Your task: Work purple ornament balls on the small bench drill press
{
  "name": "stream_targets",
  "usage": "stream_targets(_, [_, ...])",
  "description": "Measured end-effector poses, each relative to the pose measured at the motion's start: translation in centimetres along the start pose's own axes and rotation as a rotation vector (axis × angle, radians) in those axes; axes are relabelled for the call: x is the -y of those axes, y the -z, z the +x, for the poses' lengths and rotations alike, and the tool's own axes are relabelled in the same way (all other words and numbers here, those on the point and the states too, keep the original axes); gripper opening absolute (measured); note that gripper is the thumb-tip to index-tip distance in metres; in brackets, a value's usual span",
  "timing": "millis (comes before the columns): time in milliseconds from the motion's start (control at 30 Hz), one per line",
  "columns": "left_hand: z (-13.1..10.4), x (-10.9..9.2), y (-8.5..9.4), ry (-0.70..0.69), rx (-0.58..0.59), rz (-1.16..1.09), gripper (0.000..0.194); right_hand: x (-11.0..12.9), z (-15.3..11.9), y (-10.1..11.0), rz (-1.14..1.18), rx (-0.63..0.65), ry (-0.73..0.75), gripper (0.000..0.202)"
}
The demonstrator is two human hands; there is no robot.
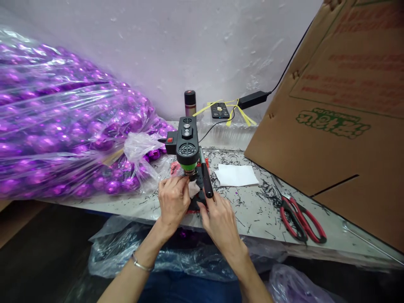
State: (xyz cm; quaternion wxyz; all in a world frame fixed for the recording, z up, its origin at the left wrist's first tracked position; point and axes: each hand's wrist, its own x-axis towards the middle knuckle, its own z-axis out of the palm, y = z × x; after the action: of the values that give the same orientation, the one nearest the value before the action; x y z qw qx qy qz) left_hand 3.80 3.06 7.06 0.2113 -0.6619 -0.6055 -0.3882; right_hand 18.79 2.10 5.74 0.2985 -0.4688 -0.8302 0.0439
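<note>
A small black bench press (187, 141) with a green ring and a red switch stands near the table's front edge. My left hand (173, 198) is closed in front of its head, fingertips pinched just under the metal tip; what they hold is hidden. Beside those fingers shows a crumpled whitish scrap (193, 189). On the press's right side, a black lever handle (206, 181) slants down. My right hand (221, 214) is curled at its lower end, thumb to the left over the dark base. The work spot under the press head is mostly covered by my hands.
A large clear bag of shiny purple balls (78, 126) fills the left. White paper (236, 175), red-handled pliers (301, 219) and black snippets lie to the right, before a big cardboard box (331, 118). Behind stand a spray can (190, 103), a phone-like device (220, 110) and a power adapter (252, 100).
</note>
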Motion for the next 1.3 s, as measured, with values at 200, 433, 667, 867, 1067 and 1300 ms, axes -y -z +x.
stream_targets(200, [0.3, 2.3, -0.5, -0.016, 0.056, -0.271, 0.022, 0.2, 0.0, -1.3, 0.06, 0.025, -0.023, 0.038])
stream_targets(433, [0.3, 3.6, -1.7, 0.006, 0.062, -0.424, 0.021, -0.8, -0.4, -3.2, 0.112, -0.069, 0.001, 0.036])
stream_targets(667, [0.4, 3.8, -2.3, 0.1, 0.126, -0.588, 0.021, -1.6, -0.8, -4.6, 0.159, -0.17, 0.025, 0.034])
stream_targets(867, [0.6, 4.3, -2.1, 0.176, 0.198, -0.717, 0.028, -2.2, -1.0, -4.9, 0.225, -0.21, 0.026, 0.033])
stream_targets(1067, [1.0, 4.7, -2.1, 0.171, 0.235, -0.742, 0.028, -2.2, -1.0, -4.8, 0.233, -0.211, 0.034, 0.031])
stream_targets(1300, [1.5, 4.8, -1.2, 0.022, 0.174, -0.641, 0.018, -2.2, -1.1, -5.0, 0.226, -0.23, 0.039, 0.031])
